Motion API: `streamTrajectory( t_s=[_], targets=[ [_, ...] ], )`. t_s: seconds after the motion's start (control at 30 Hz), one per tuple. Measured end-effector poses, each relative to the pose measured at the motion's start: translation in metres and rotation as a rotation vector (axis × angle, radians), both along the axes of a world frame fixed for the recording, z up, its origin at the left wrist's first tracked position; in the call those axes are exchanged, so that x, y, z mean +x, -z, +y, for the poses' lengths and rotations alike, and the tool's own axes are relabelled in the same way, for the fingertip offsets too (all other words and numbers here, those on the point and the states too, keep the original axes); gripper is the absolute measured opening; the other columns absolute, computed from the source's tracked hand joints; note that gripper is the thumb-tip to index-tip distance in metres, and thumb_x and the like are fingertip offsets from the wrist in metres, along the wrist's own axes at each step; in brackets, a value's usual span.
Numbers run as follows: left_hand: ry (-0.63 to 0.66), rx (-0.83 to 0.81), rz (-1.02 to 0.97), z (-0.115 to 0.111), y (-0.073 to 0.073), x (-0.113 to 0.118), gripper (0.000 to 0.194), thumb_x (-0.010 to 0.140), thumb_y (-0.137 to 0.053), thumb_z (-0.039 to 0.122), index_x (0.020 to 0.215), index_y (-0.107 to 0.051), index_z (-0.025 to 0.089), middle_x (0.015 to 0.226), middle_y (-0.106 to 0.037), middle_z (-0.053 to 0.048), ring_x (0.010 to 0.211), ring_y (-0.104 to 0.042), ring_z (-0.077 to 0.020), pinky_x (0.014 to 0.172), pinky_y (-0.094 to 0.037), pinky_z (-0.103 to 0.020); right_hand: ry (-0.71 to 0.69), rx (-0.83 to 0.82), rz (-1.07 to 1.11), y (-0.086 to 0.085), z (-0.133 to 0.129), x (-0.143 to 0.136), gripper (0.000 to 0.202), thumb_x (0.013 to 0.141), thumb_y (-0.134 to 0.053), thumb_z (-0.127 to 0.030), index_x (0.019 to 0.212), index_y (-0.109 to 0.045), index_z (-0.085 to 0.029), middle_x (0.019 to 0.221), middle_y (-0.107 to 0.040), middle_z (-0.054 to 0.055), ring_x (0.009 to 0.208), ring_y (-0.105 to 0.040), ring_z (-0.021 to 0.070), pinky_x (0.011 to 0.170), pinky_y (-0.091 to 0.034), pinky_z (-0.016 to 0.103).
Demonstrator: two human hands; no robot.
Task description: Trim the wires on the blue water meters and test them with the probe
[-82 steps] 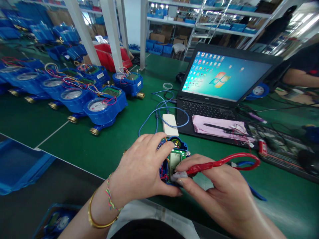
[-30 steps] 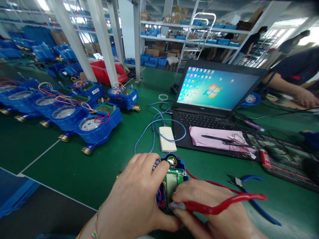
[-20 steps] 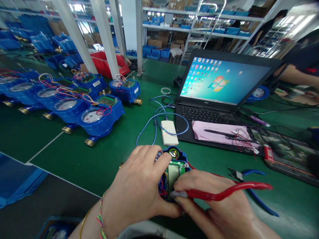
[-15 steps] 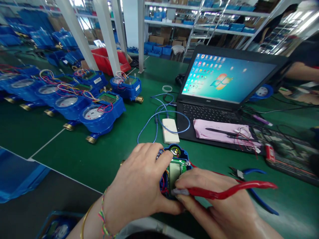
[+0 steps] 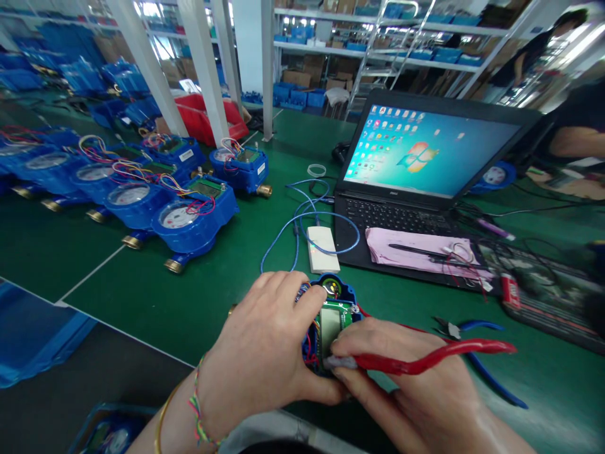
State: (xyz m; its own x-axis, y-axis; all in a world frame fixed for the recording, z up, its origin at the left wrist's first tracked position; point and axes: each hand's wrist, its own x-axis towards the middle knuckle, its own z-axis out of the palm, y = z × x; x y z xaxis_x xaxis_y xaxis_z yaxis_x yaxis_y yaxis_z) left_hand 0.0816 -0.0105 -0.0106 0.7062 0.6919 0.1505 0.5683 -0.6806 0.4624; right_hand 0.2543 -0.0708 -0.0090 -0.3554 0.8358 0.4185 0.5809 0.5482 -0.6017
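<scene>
Under my left hand [image 5: 267, 337] is a blue water meter [image 5: 352, 293], its electronics uncovered. My left fingers and thumb wrap around its near and left sides. A green circuit board with a pale display [image 5: 331, 325] and several thin coloured wires show inside. My right hand [image 5: 416, 384] pinches a red-handled tool [image 5: 416, 364] by its grey front end. The tip rests at the display's lower edge; its exact kind is unclear, and I cannot tell whether it touches. Blue-handled cutters [image 5: 454, 329] lie on the table just right of my right hand.
A white box [image 5: 323, 249] with a blue cable lies beyond the meter. Behind it stands an open laptop [image 5: 425, 151], a pink cloth [image 5: 416, 249] on its front. Several blue meters [image 5: 193, 217] line the left side of the green table [image 5: 265, 233]. Another person's arm [image 5: 576, 142] shows at right.
Both hands keep nearly the same hold on the meter and the red-handled tool. The tool's rear end has shifted slightly left and up. In the background a person has become more visible.
</scene>
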Motion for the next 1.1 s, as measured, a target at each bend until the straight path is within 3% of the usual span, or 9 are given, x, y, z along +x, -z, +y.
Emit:
streamTrajectory(
  t_s=[1.1],
  targets=[
    [-0.020, -0.011, 0.004, -0.0009, 0.0004, -0.0004, 0.067, 0.050, -0.083, 0.043, 0.103, -0.053, 0.017, 0.106, -0.052, -0.007, 0.094, -0.048, -0.0285, 0.082, -0.043, -0.046, -0.047, -0.009, 0.008, 0.0086, -0.0009, 0.0023, 0.012, 0.084, -0.055, -0.008, 0.091, -0.057, -0.018, 0.081, -0.066, 0.001, 0.071, -0.062, 0.0119, 0.067, -0.050, 0.021]
  ],
)
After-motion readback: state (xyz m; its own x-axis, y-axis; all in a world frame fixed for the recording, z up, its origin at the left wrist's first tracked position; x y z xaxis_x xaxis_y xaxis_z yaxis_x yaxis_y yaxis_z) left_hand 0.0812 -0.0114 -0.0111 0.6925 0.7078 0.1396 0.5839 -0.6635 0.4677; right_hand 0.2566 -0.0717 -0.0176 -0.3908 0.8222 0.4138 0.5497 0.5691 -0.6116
